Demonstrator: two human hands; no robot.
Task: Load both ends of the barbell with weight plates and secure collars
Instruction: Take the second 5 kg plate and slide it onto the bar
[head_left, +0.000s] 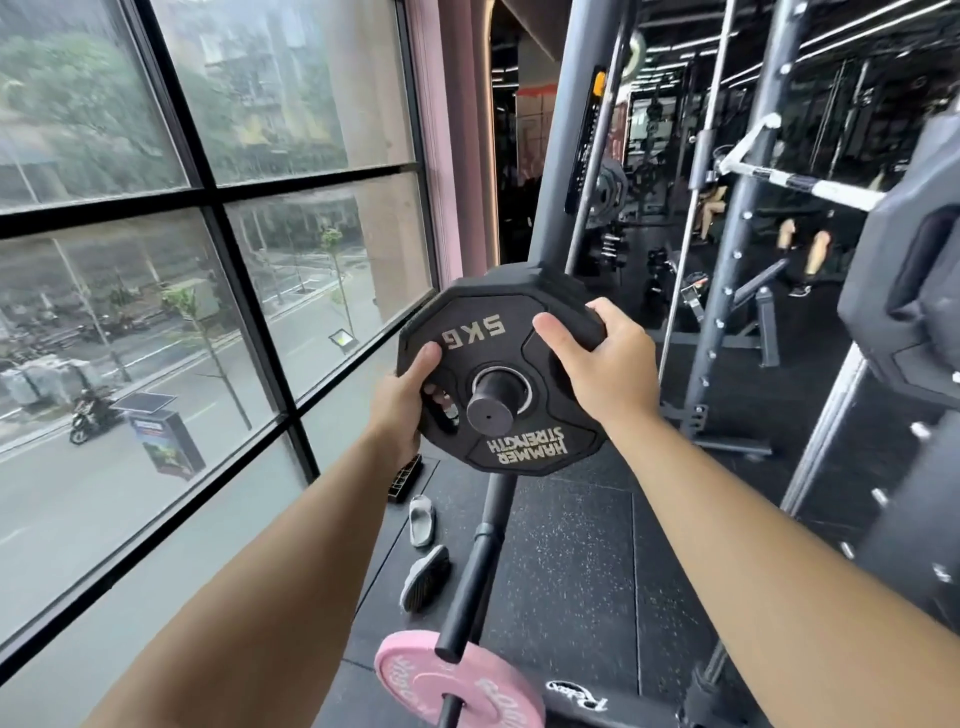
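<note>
Head view: left hand (402, 402) and right hand (597, 358) clamped on black 5KG plate (470, 335), left at grip slot, right on upper rim; plate threaded on barbell sleeve (491, 415)

A plate (501, 332) sits on the end of the bar (491, 415) at the centre of the view, the left hand (402, 397) gripping its rim at 8 o'clock and the right hand (597, 358) at 2 o'clock. The bar runs on toward 6 o'clock, where a second plate (415, 680) sits on it, with two sandals (423, 577) on the floor (566, 571) at 7 o'clock. A window (208, 208) fills 8 to 11 o'clock; a rack (737, 260) stands at 3 o'clock.
</note>
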